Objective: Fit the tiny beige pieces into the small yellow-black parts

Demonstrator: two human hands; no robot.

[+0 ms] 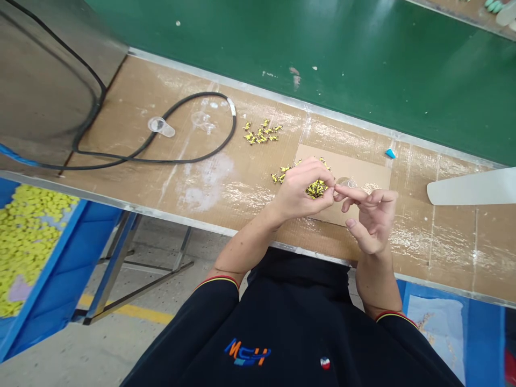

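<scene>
My left hand (307,187) is closed in a pinch, thumb against forefinger. Whatever sits between those tips is too small to make out. The forefinger of my right hand (371,217) stretches out to meet the pinch, while its thumb stands apart and the palm is partly turned up. Below and behind my left hand lies a heap of small yellow-and-black pieces (316,188), partly covered by it. Beyond my right fingers, a small clear cup (345,182) and a scatter of tiny pale bits (370,187) rest on a cardboard sheet (368,167).
Another group of yellow-and-black pieces (262,132) lies farther left. A black cable (181,160) loops across the table near a clear plastic cup (161,127). At right are a blue scrap (390,153) and a white tapered object (471,186). A blue bin (60,279) of yellow pieces stands lower left.
</scene>
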